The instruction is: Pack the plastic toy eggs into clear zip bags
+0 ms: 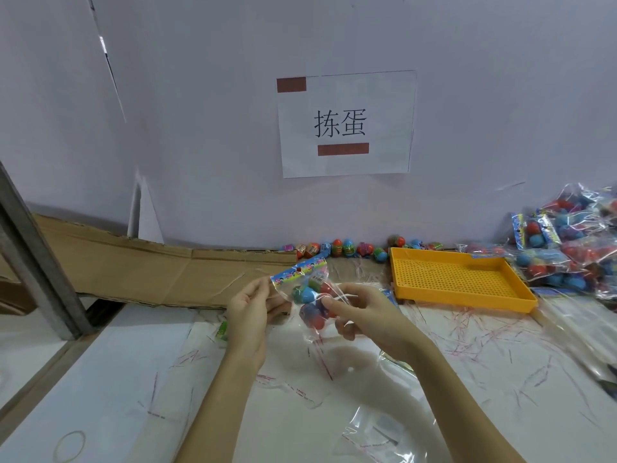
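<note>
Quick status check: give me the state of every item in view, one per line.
Bag in hand: holds eggs, lifted off the table.
Left hand: pinches the bag's header edge.
Right hand: grips the bag's side.
Yellow tray: empty.
Loose eggs: lined along the wall.
Packed bags: piled at right.

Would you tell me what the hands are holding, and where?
Both hands hold one filled bag: left hand near its printed header, right hand at its side.
</note>
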`<state>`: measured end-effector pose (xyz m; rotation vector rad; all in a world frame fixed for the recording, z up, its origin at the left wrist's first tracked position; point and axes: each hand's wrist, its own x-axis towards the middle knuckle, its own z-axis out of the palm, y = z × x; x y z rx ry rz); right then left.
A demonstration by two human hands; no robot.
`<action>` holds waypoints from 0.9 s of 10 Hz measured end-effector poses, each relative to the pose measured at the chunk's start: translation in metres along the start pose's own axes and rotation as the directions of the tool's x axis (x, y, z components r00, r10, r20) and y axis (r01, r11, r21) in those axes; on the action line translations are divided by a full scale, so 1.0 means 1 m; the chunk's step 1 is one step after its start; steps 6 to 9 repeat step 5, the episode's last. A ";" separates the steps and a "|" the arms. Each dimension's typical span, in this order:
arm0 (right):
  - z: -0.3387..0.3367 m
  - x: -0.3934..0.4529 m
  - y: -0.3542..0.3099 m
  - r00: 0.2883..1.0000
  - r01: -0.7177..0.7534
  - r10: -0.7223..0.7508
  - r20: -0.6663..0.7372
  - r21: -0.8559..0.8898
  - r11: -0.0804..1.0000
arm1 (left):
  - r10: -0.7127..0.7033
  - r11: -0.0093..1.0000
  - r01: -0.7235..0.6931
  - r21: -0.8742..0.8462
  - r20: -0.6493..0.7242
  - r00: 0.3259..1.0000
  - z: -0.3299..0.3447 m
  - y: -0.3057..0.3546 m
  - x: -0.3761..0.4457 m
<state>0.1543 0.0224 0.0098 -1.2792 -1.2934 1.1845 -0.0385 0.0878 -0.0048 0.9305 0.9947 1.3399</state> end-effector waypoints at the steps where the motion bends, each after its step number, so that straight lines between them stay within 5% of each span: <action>1: -0.009 -0.004 -0.003 0.999 0.011 -0.011 -0.041 0.011 1.000 | 0.068 0.998 -0.069 -0.012 -0.042 0.997 -0.007 0.003 0.004; 2: -0.019 -0.006 -0.005 0.994 0.016 -0.006 -0.113 0.092 0.996 | 0.077 0.992 -0.073 0.103 -0.029 0.997 -0.009 0.001 0.003; 3: -0.037 -0.009 -0.013 0.930 0.254 -0.148 -0.335 0.301 0.919 | 0.121 0.959 -0.124 0.254 0.026 0.992 -0.005 -0.003 0.003; 4: -0.065 -0.021 -0.020 0.857 0.514 -0.253 -0.448 0.765 0.387 | 0.134 0.916 -0.168 0.365 0.117 0.984 -0.001 -0.004 -0.001; 5: -0.070 -0.023 -0.022 0.886 0.461 -0.221 -0.407 0.738 0.493 | 0.137 0.905 -0.186 0.383 0.151 0.979 0.002 -0.003 -0.002; 9: -0.070 -0.023 -0.022 0.886 0.461 -0.221 -0.407 0.738 0.493 | 0.137 0.905 -0.186 0.383 0.151 0.979 0.002 -0.003 -0.002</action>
